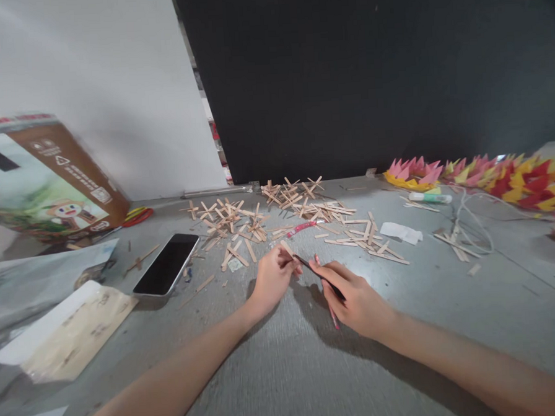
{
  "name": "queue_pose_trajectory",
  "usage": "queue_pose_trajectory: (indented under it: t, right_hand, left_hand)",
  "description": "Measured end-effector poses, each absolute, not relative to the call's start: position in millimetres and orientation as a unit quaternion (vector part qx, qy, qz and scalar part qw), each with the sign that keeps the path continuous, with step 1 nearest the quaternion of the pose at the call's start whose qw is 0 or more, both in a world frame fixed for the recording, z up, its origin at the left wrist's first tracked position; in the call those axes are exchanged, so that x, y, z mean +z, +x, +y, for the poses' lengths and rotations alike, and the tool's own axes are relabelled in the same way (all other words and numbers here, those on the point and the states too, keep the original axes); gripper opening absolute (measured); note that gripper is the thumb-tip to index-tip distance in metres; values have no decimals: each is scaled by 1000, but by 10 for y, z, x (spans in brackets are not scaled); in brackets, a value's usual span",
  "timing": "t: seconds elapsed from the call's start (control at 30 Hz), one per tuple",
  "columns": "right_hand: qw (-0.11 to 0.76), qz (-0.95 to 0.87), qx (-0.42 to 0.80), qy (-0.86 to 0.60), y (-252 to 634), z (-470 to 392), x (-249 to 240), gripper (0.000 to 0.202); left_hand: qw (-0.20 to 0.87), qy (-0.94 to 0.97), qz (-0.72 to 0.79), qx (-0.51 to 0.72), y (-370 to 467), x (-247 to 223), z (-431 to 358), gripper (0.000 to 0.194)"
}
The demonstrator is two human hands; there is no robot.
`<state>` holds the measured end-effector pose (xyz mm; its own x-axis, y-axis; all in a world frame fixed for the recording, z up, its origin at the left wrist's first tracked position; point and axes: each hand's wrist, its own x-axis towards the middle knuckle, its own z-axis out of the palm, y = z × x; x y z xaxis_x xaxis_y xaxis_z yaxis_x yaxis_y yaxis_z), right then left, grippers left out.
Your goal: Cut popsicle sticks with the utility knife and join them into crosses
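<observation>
Pinching a wooden stick [288,249] in L hand [275,274], fingers closed narrow on it; R hand [351,296] gripping a dark slim tool [325,277], tip at the stick. Red-pink strip [334,320] just under R hand, on grey table [267,370]. Beyond both hands: crossed sticks [231,218] + loose sticks [370,246], w/ a red wrapper [301,228] among them. Phone [167,265] left of L hand. White paper scrap [401,233] past R hand, to its right; paper crowns [413,175] farther off that way.

Single head-worn view, facing forward and down over tabletop [267,370].
</observation>
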<state>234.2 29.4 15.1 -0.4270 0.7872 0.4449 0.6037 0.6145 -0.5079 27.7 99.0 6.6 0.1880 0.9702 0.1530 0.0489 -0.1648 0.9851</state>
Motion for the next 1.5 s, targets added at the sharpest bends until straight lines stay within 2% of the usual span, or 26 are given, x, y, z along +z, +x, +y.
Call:
queue_pose_trajectory:
  t: [0.2,0.43,0.63,0.83,1.1,1.5]
  right_hand:
    - [293,-854,109,-416,2352,294,113,55]
    - [293,-862,71,-407,2349,318,115,53]
    - [325,-840,111,-420,2330,300,289,45]
    - [302,-834,146,-438,2344,287,507,41]
    - [271,-845,99,-451,2324,263,422,46]
    - [339,-807,179,-449,2332,332,526,33]
  left_hand:
    - [515,581,424,466,264,64,1026,14]
    - [508,588,421,468,263,72,1002,12]
    - [474,608,419,480,286,69,960,8]
    - [442,639,420,469,285,94,926,11]
    - [527,585,406,464,286,105,963,15]
    - [517,590,401,474,280,62,962,15]
